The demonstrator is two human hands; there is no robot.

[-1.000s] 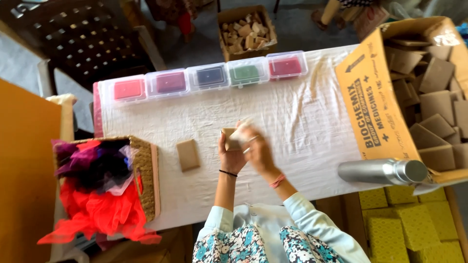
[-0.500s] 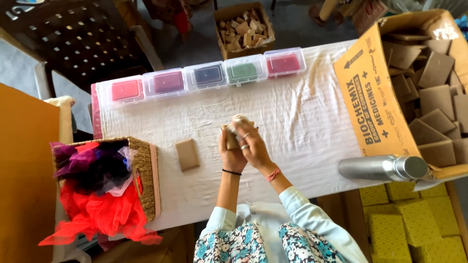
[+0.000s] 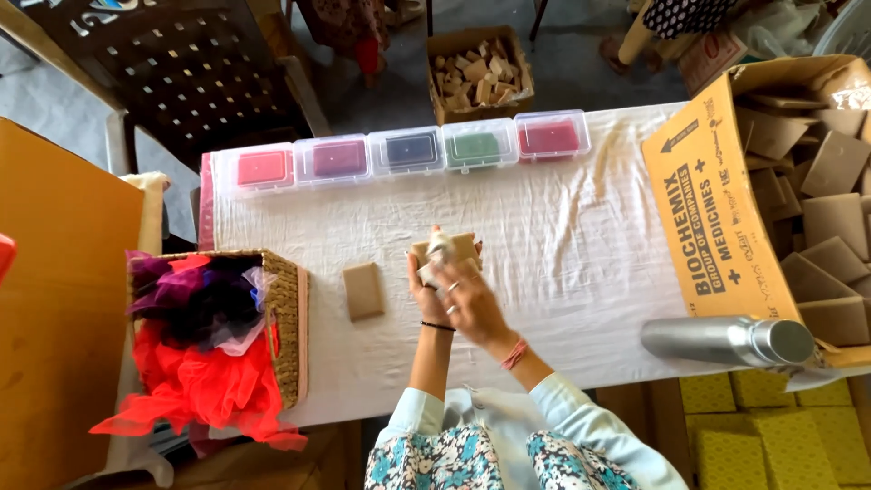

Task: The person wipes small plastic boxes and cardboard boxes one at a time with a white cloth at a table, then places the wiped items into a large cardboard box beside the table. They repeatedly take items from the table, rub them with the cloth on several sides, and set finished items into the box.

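Note:
Both hands meet over the middle of the white-clothed table [image 3: 590, 236]. My left hand [image 3: 425, 289] holds a small brown cardboard box [image 3: 461, 248] from behind, fingers wrapped on it. My right hand [image 3: 467, 304] lies over the left, its fingertips pinching a small pale piece at the box's top edge; what that piece is I cannot make out. A second flat brown box [image 3: 364, 290] lies on the cloth just left of my hands.
Several clear plastic cases [image 3: 408, 150] with coloured pads line the far edge. A wicker basket [image 3: 288, 322] of red and purple netting sits left. A large carton [image 3: 717, 209] of brown boxes and a steel bottle [image 3: 726, 340] lie right. A box of wooden pieces [image 3: 479, 77] stands beyond.
My hands have stayed in the same place over the table. The right hand has shifted across the left and the box has tipped a little between them.

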